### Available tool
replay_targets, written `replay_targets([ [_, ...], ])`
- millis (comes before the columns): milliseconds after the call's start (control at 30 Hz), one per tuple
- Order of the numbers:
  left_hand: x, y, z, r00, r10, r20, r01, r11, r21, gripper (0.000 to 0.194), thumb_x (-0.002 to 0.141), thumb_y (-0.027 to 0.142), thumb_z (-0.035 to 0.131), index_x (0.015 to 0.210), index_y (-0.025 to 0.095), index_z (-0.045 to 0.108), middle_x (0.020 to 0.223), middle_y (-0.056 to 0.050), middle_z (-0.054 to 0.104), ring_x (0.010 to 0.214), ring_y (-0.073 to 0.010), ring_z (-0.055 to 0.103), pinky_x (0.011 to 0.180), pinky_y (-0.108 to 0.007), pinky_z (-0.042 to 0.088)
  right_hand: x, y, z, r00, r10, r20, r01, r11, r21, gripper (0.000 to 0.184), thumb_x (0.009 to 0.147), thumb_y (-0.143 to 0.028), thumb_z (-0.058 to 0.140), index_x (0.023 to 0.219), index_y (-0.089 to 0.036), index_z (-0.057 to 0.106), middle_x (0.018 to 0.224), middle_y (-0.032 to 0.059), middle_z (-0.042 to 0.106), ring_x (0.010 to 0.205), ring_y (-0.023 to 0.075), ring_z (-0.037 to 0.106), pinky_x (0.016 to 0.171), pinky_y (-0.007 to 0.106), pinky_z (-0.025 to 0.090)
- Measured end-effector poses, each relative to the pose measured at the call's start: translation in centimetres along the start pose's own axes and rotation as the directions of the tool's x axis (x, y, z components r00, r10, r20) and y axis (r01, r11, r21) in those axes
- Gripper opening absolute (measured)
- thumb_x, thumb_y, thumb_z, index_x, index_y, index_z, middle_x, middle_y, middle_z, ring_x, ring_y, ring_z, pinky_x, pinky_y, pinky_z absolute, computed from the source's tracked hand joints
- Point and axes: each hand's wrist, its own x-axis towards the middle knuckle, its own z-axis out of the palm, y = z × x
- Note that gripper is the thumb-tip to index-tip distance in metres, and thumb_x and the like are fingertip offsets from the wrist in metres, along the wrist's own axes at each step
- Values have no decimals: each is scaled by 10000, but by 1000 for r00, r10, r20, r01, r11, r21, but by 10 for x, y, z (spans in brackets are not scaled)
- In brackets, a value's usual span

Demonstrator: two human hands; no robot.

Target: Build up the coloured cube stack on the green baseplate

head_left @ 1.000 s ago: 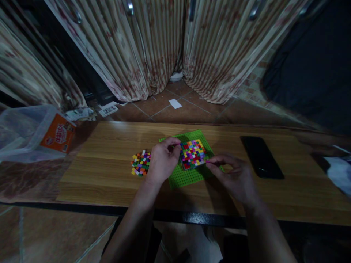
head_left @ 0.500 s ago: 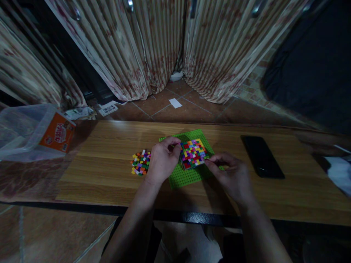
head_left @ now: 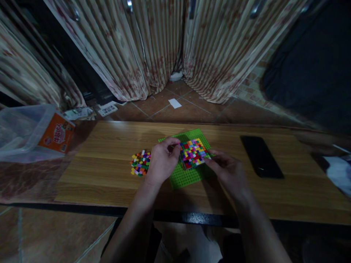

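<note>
From the head view, I see two hands at one brick block (head_left: 194,153), which sits on one green baseplate (head_left: 186,178) at the middle of the desk (head_left: 101,149). The left hand (head_left: 163,160) has thumb and forefinger drawn close at the block's 10 o'clock corner; I can't tell whether they pinch a brick. The right hand (head_left: 229,171) has bent fingers at its 4 o'clock corner, thumb at the near edge; its grip is unclear too. Measured from the block, one loose brick pile, too dense to count, lies at 9 o'clock and one phone (head_left: 261,157) at 3. One clear bin (head_left: 19,133) stands past the desk's 9 o'clock end, its orange label (head_left: 57,133) bearing pale characters too blurred to read. On the floor, one sheet (head_left: 108,109) at 10 o'clock shows a square code.
</note>
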Motion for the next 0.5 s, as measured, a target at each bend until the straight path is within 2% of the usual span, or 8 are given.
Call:
replay_targets([
  [133, 0, -1, 1, 1000, -8, 5, 8, 1000, -15, 129, 861, 178, 587, 886, 185, 713, 852, -27, 770, 716, -150, 693, 687, -267, 538, 1, -1, 3, 998, 49, 28, -52, 993, 109, 332, 618, -429, 858, 853, -209, 781, 810, 43, 788, 718, 203, 714, 636, 335, 572],
  [333, -1, -1, 1, 999, -34, 19, 34, 999, -16, 141, 865, 206, 589, 901, 183, 723, 834, -31, 766, 696, -149, 684, 648, -260, 524, 3, 0, 5, 990, 140, -22, -136, 982, 131, 307, 563, -396, 881, 788, -208, 791, 757, 36, 782, 672, 195, 697, 614, 324, 550],
  [500, -2, 0, 0, 998, -50, 24, 50, 999, 11, 157, 864, 204, 586, 915, 180, 732, 822, -30, 766, 659, -146, 673, 629, -263, 516, 3, -1, 5, 988, 151, -26, -145, 977, 153, 318, 533, -388, 893, 775, -207, 793, 748, 35, 779, 650, 190, 687, 603, 322, 545],
])
